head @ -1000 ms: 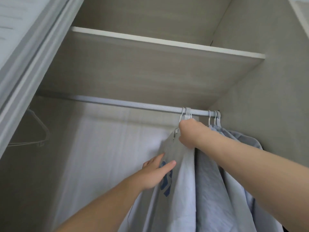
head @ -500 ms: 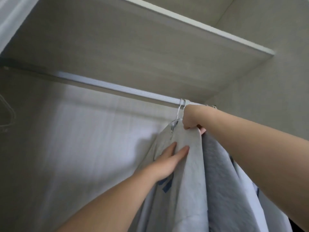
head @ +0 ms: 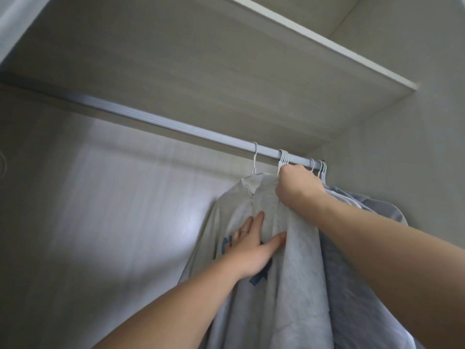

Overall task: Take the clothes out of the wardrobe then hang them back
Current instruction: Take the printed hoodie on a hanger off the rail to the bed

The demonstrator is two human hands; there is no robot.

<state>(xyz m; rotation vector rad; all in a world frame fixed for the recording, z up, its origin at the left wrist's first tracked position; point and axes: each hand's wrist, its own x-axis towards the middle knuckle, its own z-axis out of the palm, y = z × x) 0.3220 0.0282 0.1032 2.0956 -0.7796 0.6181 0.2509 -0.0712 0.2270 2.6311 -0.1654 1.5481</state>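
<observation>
The rail [head: 176,127] is bare on the left. The left hand [head: 254,248] lies flat, fingers straight, on the grey top [head: 289,285], which is hooked on the rail. The right hand [head: 297,185] grips its shoulder. Blue shirts [head: 364,248] hang just beside. Everything seen is hung, so either nothing is out yet or rehanging is ending.
</observation>
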